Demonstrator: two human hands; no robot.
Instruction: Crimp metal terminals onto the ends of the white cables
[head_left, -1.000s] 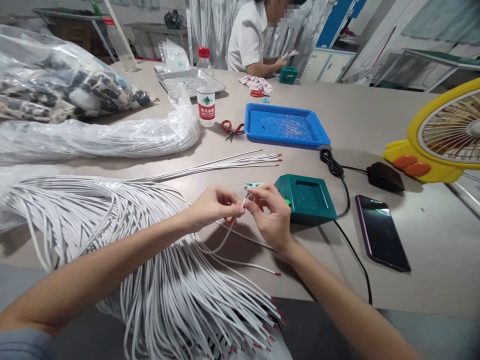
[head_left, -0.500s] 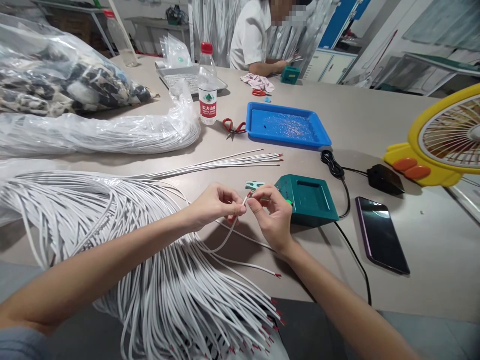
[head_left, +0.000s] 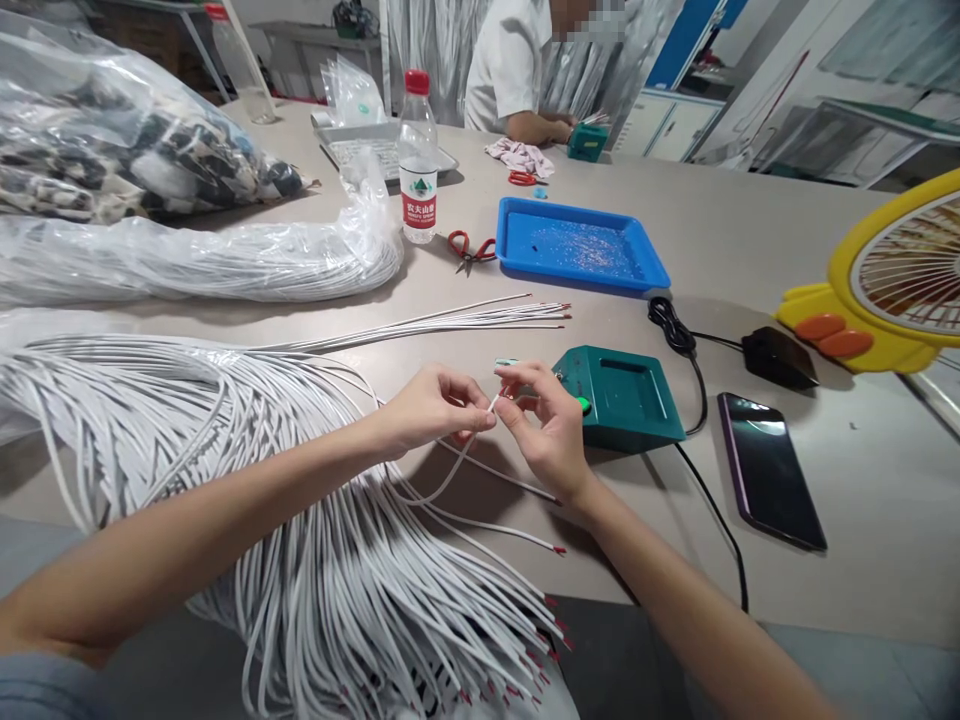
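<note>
A white cable (head_left: 459, 462) curves up from the big bundle of white cables (head_left: 337, 560), whose ends show red tips. My left hand (head_left: 442, 408) pinches this cable close to its end. Facing it, my right hand (head_left: 546, 425) has thumb and forefinger closed on the cable's tip; the fingers hide most of the tip. Just behind my right hand stands a green device (head_left: 619, 400) with a green button and a recessed top. A pale green clip (head_left: 506, 362) shows partly above my right fingers.
Behind are a blue tray (head_left: 517, 272) with small scraps, red-handled scissors (head_left: 466, 250) and a water bottle (head_left: 418, 190). Right lie a phone (head_left: 771, 470), a black adapter (head_left: 778, 357) and a yellow fan (head_left: 847, 290). Bagged cables (head_left: 225, 262) lie left. A person (head_left: 510, 75) works across the table.
The view has shifted slightly. My right fingers have closed further over the cable's red tip, which showed more before. My left hand keeps its pinch.
</note>
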